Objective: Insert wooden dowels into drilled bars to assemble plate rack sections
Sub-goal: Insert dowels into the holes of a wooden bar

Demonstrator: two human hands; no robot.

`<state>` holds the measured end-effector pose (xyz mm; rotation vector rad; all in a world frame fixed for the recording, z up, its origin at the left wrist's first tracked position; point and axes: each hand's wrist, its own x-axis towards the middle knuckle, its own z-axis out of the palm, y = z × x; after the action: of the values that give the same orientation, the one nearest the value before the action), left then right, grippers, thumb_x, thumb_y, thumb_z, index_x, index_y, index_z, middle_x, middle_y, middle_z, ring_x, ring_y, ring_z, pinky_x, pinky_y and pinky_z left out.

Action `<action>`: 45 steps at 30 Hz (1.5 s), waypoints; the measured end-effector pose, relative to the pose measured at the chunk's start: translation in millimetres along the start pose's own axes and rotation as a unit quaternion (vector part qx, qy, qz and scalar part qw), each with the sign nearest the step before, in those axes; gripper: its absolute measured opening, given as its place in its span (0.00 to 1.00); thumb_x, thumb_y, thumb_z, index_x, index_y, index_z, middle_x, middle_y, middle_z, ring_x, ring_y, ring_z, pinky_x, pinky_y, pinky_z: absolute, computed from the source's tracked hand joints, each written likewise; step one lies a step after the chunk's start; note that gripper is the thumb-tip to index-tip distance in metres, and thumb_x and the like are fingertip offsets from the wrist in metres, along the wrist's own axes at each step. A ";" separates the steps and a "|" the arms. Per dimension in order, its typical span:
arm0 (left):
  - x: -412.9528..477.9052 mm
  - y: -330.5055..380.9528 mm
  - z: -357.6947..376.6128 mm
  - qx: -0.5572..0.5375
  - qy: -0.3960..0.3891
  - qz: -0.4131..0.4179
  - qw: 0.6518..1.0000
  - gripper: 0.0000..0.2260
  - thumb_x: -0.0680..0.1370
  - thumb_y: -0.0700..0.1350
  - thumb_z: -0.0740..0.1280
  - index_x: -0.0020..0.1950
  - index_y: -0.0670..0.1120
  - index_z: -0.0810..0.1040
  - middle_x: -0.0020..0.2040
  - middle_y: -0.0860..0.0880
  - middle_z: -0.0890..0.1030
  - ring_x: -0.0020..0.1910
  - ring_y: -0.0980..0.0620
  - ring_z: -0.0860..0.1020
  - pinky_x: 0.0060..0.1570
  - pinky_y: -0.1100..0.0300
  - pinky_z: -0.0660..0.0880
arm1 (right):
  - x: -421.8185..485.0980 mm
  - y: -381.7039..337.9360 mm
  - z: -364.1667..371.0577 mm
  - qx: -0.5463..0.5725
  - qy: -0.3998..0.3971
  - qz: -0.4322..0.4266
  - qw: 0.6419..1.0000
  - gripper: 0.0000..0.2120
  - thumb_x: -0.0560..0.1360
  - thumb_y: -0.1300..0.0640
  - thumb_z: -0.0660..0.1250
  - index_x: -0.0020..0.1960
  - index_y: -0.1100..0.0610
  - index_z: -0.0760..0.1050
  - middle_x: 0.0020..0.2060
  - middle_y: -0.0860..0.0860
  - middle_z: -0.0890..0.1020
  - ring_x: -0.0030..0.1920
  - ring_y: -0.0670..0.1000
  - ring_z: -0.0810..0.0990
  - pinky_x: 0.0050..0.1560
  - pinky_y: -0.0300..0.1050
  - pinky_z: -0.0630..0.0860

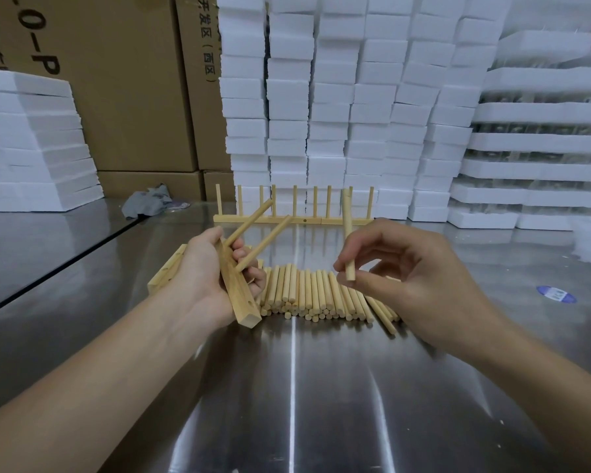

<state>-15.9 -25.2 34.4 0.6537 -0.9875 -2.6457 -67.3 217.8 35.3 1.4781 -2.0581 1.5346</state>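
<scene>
My left hand [203,274] grips a drilled wooden bar [241,297] tilted above the table, its near end pointing toward me. Two dowels [263,242] stand out of the bar, slanting up to the right. An open hole shows near the bar's near end. My right hand [406,268] pinches a single dowel [348,233] nearly upright between thumb and fingers, to the right of the bar and apart from it. Below both hands lies a pile of loose dowels [318,297].
Assembled rack sections [294,218] with upright dowels stand at the back of the steel table [294,387]. More drilled bars [166,274] lie behind my left hand. White foam blocks [355,97], cardboard boxes [127,97] and a grey rag [147,201] line the rear.
</scene>
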 end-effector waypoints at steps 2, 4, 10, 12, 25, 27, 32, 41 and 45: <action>0.4 0.2 -0.1 0.001 0.003 0.003 1.000 0.19 0.86 0.57 0.62 0.42 0.46 0.75 0.31 0.52 0.70 0.26 0.54 0.68 0.32 0.61 0.70 | 0.4 -0.8 0.7 0.004 0.001 0.001 1.000 0.09 0.76 0.62 0.77 0.50 0.49 0.82 0.48 0.49 0.86 0.51 0.55 0.86 0.52 0.65 0.81; 0.3 -0.3 0.4 0.003 0.004 0.001 1.000 0.19 0.86 0.58 0.62 0.42 0.46 0.75 0.31 0.52 0.70 0.25 0.54 0.68 0.32 0.61 0.70 | 0.3 -2.2 1.3 0.025 0.006 0.009 1.000 0.07 0.77 0.58 0.76 0.53 0.49 0.84 0.47 0.51 0.87 0.49 0.54 0.87 0.52 0.59 0.83; 0.3 -1.1 -0.2 0.007 0.000 -0.001 1.000 0.19 0.86 0.58 0.62 0.42 0.46 0.75 0.31 0.52 0.70 0.26 0.54 0.68 0.31 0.61 0.70 | 0.9 -0.6 3.7 -0.034 0.048 0.040 0.997 0.09 0.77 0.40 0.69 0.53 0.39 0.86 0.44 0.47 0.82 0.47 0.51 0.80 0.47 0.46 0.78; 0.5 -0.9 -0.3 0.006 0.001 -0.001 1.000 0.19 0.86 0.58 0.62 0.42 0.46 0.75 0.31 0.52 0.70 0.25 0.54 0.69 0.30 0.62 0.71 | 0.9 1.1 3.2 -0.035 0.032 0.051 0.998 0.10 0.79 0.41 0.68 0.53 0.41 0.86 0.45 0.42 0.84 0.49 0.46 0.82 0.48 0.38 0.78; 2.2 -1.2 -1.0 0.006 -0.001 0.001 1.000 0.19 0.86 0.58 0.62 0.42 0.46 0.75 0.31 0.52 0.70 0.25 0.54 0.69 0.28 0.62 0.72 | 4.3 5.7 5.1 0.283 -0.013 0.182 0.942 0.17 0.80 0.46 0.67 0.63 0.52 0.85 0.49 0.47 0.84 0.47 0.45 0.80 0.42 0.39 0.77; 1.7 -0.3 -1.0 0.005 0.001 0.003 1.000 0.19 0.86 0.58 0.62 0.42 0.46 0.75 0.31 0.52 0.70 0.25 0.54 0.69 0.28 0.62 0.72 | 4.3 4.7 5.1 0.294 -0.015 0.184 0.938 0.16 0.81 0.47 0.67 0.64 0.52 0.84 0.50 0.47 0.84 0.47 0.45 0.80 0.42 0.39 0.77; 0.7 -0.3 -0.1 0.012 0.004 0.006 1.000 0.19 0.86 0.57 0.62 0.42 0.46 0.75 0.31 0.51 0.71 0.26 0.54 0.69 0.29 0.62 0.71 | 4.4 2.9 8.2 0.317 -0.015 0.196 0.928 0.16 0.81 0.48 0.66 0.63 0.53 0.85 0.49 0.47 0.83 0.47 0.45 0.80 0.41 0.39 0.77; -3.8 -14.3 5.1 0.047 -0.018 0.006 0.999 0.19 0.86 0.58 0.63 0.43 0.46 0.75 0.30 0.51 0.71 0.26 0.53 0.69 0.29 0.62 0.71 | 1.6 -3.4 13.0 0.349 0.006 0.196 0.917 0.06 0.72 0.58 0.76 0.49 0.56 0.86 0.44 0.57 0.86 0.47 0.54 0.88 0.43 0.40 0.83; -8.1 -16.2 9.0 0.042 -0.053 0.013 0.998 0.20 0.85 0.59 0.63 0.41 0.46 0.75 0.31 0.52 0.71 0.28 0.53 0.68 0.28 0.61 0.71 | -1.2 -7.1 16.9 0.283 0.004 0.173 0.943 0.07 0.71 0.60 0.76 0.48 0.59 0.85 0.44 0.65 0.87 0.49 0.60 0.89 0.44 0.42 0.84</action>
<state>-14.3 -5.2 32.3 0.5187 -1.1347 -2.6512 -54.6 205.2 31.3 1.2895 -2.0511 2.4258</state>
